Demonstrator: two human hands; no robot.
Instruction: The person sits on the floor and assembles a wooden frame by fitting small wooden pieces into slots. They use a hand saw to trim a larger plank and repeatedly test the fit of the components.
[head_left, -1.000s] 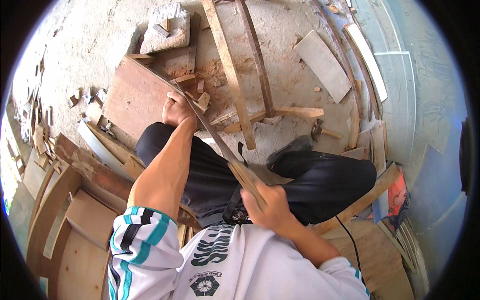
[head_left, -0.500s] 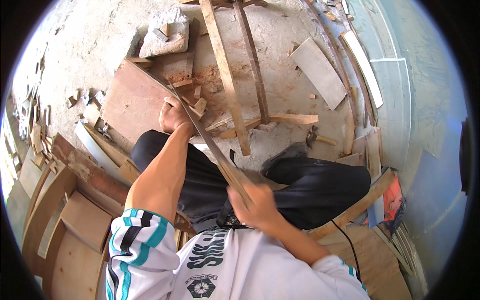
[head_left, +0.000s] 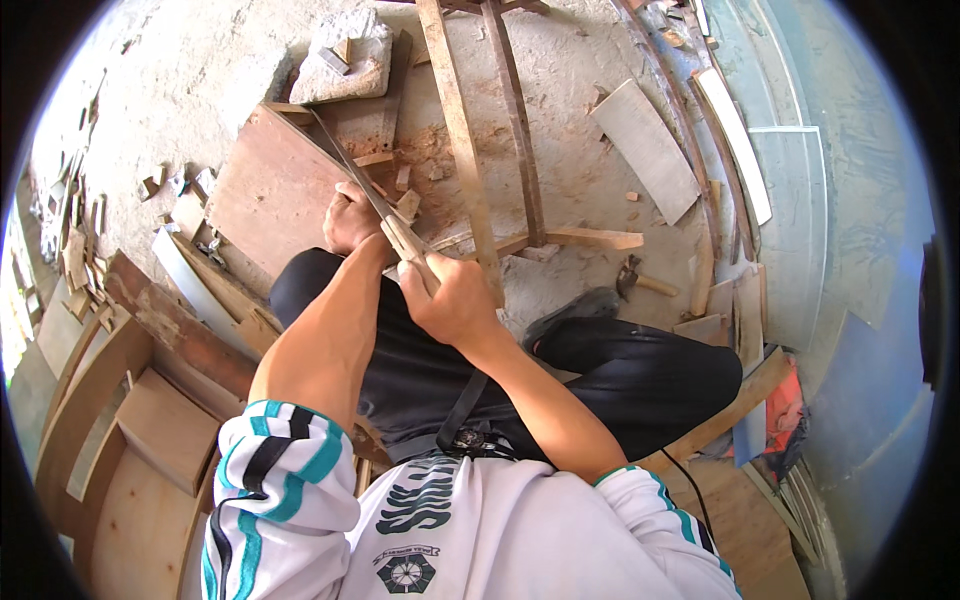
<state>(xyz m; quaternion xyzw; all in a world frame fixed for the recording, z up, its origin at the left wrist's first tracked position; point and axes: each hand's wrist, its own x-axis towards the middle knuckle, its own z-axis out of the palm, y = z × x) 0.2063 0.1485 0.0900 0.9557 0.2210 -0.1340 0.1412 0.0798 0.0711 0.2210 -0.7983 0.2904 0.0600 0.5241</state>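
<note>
My right hand [head_left: 452,302] is wrapped round the pale wooden handle of a handsaw [head_left: 362,178]. The long, narrow blade slants away to the upper left along the right edge of a reddish-brown plywood board [head_left: 265,185]. My left hand [head_left: 350,218] is closed at the board's near right corner, gripping it close beside the blade; some of its fingers are hidden. The board's near side lies by my bent left knee. Sawdust and small offcuts [head_left: 403,178] lie just right of the blade.
A wooden frame of long battens [head_left: 455,130] stands right of the saw. Beyond the board sits a rough pale block [head_left: 345,60]. A hammer [head_left: 645,280] lies by my foot, and a flat grey panel [head_left: 648,150] farther right. Curved wooden pieces [head_left: 75,400] crowd the left.
My right hand has pushed the saw forward, up and left, from near my waist to close beside my left hand. The left hand keeps its grip on the board.
</note>
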